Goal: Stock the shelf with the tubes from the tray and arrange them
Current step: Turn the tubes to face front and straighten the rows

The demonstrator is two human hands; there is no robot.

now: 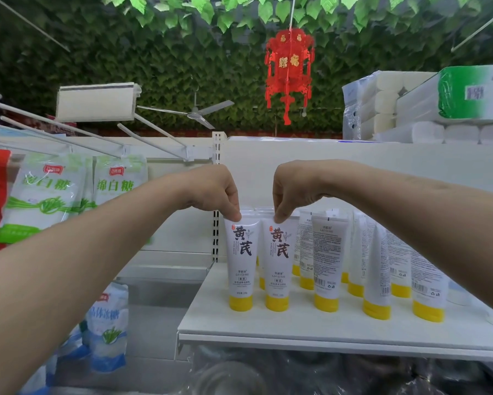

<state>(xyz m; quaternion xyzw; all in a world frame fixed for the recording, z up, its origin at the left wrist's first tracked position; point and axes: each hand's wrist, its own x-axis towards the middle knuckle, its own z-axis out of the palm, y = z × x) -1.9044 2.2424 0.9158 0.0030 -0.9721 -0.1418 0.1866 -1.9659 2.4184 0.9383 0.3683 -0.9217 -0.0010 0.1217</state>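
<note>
Two white plastic tubes with yellow caps stand cap-down, side by side, at the front left of the white shop shelf (296, 327). Each front bears large black characters 黄芪 and, lower down, the small line "LAO LI SHI". The left hand (219, 192) pinches the flat top seam of the left tube (241, 266) between thumb and fingers, and the right hand (292, 189) pinches the top of the right tube (279, 263) the same way. Both wrists are bent downward, with bare forearms reaching in from either side. To the right and behind, more tubes of the same kind (326, 252) stand in rows, most with printed backs and barcodes facing forward. Left of the shelf hang white and green bags (120, 185) marked 绵白糖, and lower down sits a blue and white bag (108, 317) on which 冰糖 can be read. On the top shelf at the right lie wrapped packs of white paper rolls (387, 109). Above hangs a red paper lantern (289, 69) with gold 福 characters, beneath green artificial leaves (182, 52), near a grey ceiling fan (194, 113).
</note>
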